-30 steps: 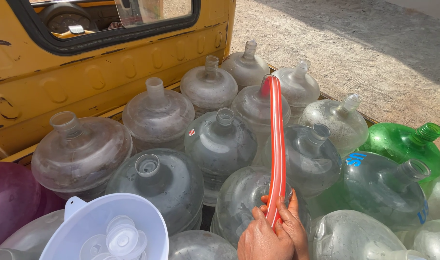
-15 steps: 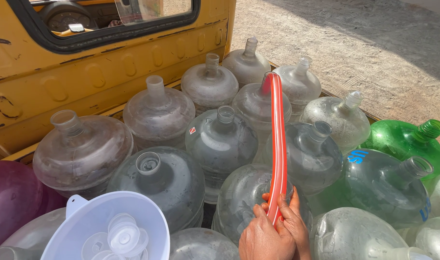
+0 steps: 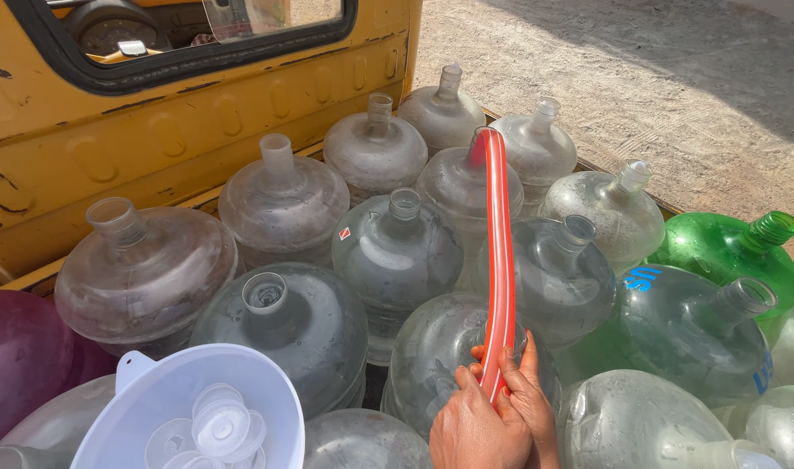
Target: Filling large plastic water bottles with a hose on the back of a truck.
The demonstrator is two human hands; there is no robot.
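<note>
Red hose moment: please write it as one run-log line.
hands: both hands grip the red translucent plastic hose | hose: upright, upper end bent over | below: clear plastic jug | nearby: white plastic funnel

Both hands (image 3: 492, 412) together, fingers (image 3: 529, 365) curled

Packed jugs (image 3: 397, 252) leave no gaps; cab wall (image 3: 197, 113) behind.

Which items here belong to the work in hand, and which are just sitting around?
In hand:
- red hose, gripped by both hands
- clear jug under the hands

Lying about:
- white funnel holding caps
- green jug
- purple jug
- yellow vehicle
</note>
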